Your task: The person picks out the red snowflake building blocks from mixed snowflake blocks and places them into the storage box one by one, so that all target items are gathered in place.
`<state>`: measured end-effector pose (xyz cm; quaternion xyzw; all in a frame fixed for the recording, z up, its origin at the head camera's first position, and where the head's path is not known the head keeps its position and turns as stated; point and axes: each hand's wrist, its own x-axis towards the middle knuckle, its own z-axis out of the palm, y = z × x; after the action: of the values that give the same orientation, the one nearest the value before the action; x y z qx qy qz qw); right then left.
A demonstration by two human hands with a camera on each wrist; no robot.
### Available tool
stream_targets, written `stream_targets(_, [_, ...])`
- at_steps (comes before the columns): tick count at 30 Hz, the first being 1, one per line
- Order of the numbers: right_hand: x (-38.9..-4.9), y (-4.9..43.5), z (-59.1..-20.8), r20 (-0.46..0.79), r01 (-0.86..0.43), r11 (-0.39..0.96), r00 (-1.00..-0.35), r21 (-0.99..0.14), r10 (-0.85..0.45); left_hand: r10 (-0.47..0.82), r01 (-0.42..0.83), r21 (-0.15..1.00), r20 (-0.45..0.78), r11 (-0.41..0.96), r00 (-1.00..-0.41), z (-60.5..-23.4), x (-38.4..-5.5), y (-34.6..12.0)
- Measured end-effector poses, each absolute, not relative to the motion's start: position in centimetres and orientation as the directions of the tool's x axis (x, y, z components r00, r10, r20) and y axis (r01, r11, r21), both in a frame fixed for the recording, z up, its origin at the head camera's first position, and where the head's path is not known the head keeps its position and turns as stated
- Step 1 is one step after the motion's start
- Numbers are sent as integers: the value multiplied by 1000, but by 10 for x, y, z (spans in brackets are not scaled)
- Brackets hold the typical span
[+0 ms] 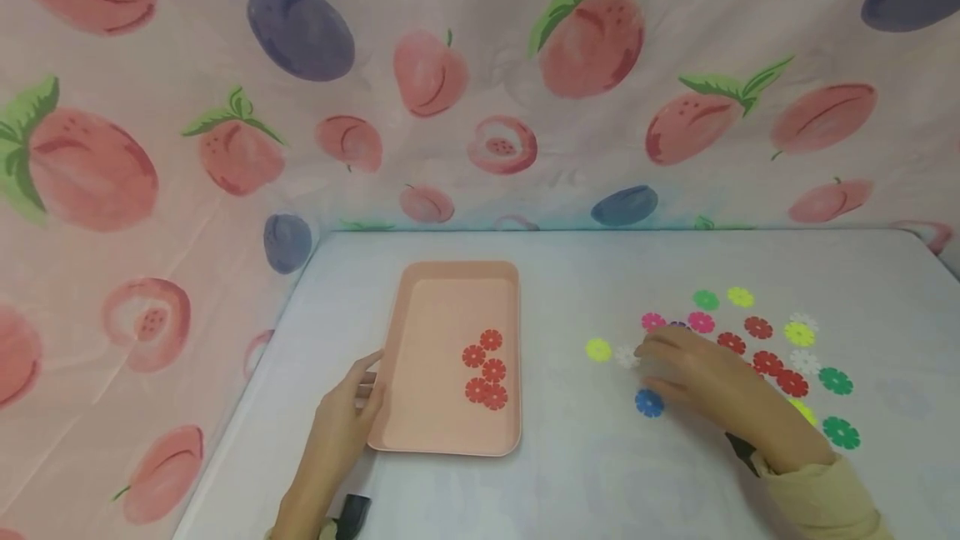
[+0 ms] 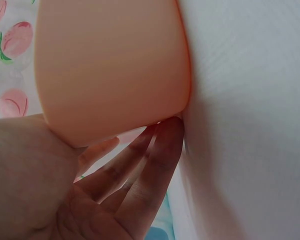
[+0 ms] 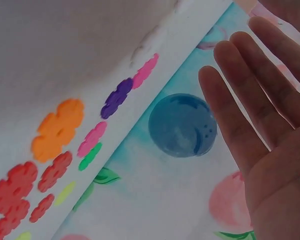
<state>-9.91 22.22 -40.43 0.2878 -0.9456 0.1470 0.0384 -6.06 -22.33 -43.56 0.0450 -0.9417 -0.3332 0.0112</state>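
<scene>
My left hand (image 1: 341, 415) is at the left side of a peach-coloured tray (image 1: 427, 432), fingertips and thumb against its wall. The left wrist view shows the fingers (image 2: 155, 160) nearly straight, touching the tray's side (image 2: 115, 70) low down. Several red snowflake discs (image 1: 493, 370) lie inside the tray on its right. Over the scattered discs on the right hovers my right hand (image 1: 701, 373), its fingers extended and holding nothing. Near its fingertips lie a white disc (image 1: 626, 356) and a blue disc (image 1: 649, 402). An orange disc (image 3: 58, 131) shows only in the right wrist view.
Green (image 1: 836, 380), yellow (image 1: 740, 297), pink (image 1: 701, 322), red (image 1: 758, 327) and white discs spread over the right of the white table (image 1: 555, 473). A fruit-printed cloth (image 1: 495, 15) stands behind the table and along its left.
</scene>
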Motion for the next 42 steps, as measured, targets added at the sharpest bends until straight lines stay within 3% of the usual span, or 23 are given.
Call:
stream_targets(13, [-97, 254, -410, 157, -526, 820, -850, -227, -502, -80, -60, 634, 2, 771, -997, -435, -60, -224])
stream_targets(20, [-95, 269, -409, 91, -434, 867, -900, -246, -425, -76, -56, 639, 3, 767, -997, -435, -60, -222])
stream_targets(35, [-93, 304, -423, 97, -407, 887, -913, -219, -395, -80, -60, 653, 0, 755, -997, -436, -59, -222])
stream_targets(42, [-93, 317, -428, -42, -284, 929, -952, -238, -302, -87, -53, 650, 20, 758, -996, -436, -59, -223])
